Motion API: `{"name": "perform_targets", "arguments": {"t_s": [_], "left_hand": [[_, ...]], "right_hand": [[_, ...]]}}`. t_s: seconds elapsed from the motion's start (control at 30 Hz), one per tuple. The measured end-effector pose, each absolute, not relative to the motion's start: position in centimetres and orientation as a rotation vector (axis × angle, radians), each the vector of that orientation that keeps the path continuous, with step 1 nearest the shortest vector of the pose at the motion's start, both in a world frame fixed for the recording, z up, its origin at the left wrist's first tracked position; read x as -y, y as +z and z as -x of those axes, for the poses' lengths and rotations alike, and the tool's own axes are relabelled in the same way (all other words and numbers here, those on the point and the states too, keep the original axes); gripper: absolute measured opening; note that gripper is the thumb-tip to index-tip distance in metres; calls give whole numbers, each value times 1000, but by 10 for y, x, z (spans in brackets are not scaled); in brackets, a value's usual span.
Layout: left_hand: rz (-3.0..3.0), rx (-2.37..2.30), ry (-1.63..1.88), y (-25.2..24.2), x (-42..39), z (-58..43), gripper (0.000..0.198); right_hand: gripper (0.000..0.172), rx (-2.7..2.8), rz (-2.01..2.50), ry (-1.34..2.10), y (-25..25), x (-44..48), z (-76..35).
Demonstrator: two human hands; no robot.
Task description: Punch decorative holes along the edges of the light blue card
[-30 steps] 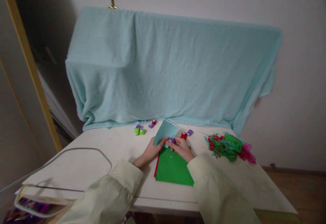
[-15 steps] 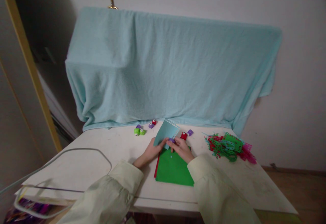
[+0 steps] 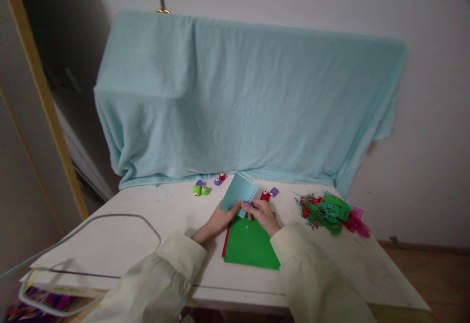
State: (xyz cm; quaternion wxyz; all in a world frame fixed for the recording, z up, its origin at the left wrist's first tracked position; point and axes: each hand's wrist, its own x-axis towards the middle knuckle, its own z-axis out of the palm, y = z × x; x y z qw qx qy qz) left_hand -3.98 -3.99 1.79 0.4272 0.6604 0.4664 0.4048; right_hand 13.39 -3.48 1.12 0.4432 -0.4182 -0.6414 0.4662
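your left hand pinching a light-blue hole-edged paper sheet, your right hand closed on a small purple plastic piece (mostly hidden), both at the far end of the green rectangular paper

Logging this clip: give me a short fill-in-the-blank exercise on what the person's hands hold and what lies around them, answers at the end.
1. The left hand holds a pale blue sheet, while the small object at the fingertips of the right hand is colored ____.
2. The larger sheet below the hands is ____.
3. The narrow strip along its left edge is ____.
4. The scrap pile lies toward the table's ____ side.

Missing words: purple; green; red; right.
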Motion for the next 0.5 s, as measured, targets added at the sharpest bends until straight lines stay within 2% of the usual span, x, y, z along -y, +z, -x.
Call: {"name": "perform_targets", "arguments": {"t_s": [0.5], "left_hand": [[-1616, -1218, 1091, 20, 40, 39, 43]], "right_hand": [[39, 1498, 1022, 1232, 13, 35, -130]]}}
